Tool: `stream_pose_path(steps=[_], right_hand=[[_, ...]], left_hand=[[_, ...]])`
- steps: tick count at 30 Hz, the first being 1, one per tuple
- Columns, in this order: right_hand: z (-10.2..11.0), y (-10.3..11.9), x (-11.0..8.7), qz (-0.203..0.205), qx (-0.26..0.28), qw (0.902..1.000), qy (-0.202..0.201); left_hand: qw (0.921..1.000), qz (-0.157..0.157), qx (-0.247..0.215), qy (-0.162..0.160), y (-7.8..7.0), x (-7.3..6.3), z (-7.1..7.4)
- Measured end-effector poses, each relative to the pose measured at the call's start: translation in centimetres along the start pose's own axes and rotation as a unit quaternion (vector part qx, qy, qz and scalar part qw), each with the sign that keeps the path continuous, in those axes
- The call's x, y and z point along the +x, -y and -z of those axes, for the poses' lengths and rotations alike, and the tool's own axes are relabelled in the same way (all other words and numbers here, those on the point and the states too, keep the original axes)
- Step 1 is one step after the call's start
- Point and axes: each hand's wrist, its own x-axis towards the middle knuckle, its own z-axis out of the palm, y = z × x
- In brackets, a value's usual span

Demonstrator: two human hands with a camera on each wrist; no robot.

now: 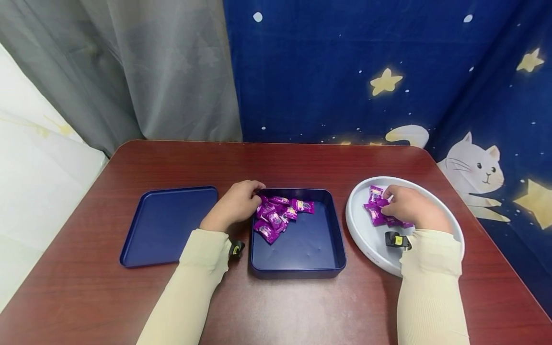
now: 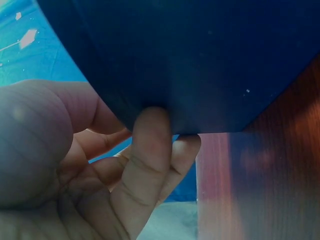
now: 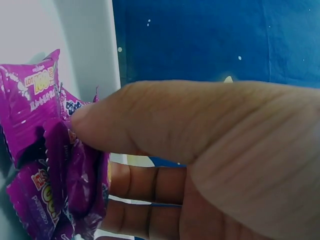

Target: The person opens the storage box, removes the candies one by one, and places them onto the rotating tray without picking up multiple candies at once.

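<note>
My left hand [image 1: 237, 205] grips the left wall of a dark blue rectangular box [image 1: 302, 251] near its far corner. The left wrist view shows fingers on either side of the wall. A heap of purple wrapped candies [image 1: 273, 218] lies in the box's far left part. Over a round white plate [image 1: 355, 230] on the right, my right hand [image 1: 411, 207] reaches into a small cluster of purple candies [image 1: 374, 215]. Its thumb and fingers pinch a candy [image 3: 82, 175] in the right wrist view; other candies touch it, and the hand hides some.
A flat dark blue lid [image 1: 166, 230] lies left of the box on the reddish-brown table [image 1: 293, 311]. Grey and starry blue curtains [image 1: 310, 72] hang behind the table's far edge. A black wrist strap [image 1: 396, 239] sits above the plate.
</note>
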Motion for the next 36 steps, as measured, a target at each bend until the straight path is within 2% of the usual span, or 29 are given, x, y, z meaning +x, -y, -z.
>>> stream_pose_path(steps=[10,18,31,36], right_hand=[[-0.1,0.0,0.2,-0.004,0.008,0.9999,0.011],[0.0,0.0,0.1,-0.006,0.0,1.0,0.005],[0.3,1.4,-0.6,-0.011,-0.018,0.9996,-0.021],[0.3,2.4,-0.9,0.013,-0.028,0.9985,-0.045]], left_hand=[[1.0,0.002,0.003,0.002,0.0,0.0,0.0],[1.0,-0.004,0.001,0.002,0.0,0.0,0.1],[1.0,-0.004,0.002,0.003,0.1,0.1,0.1],[1.0,-0.004,-0.001,0.003,0.1,0.0,0.1]])
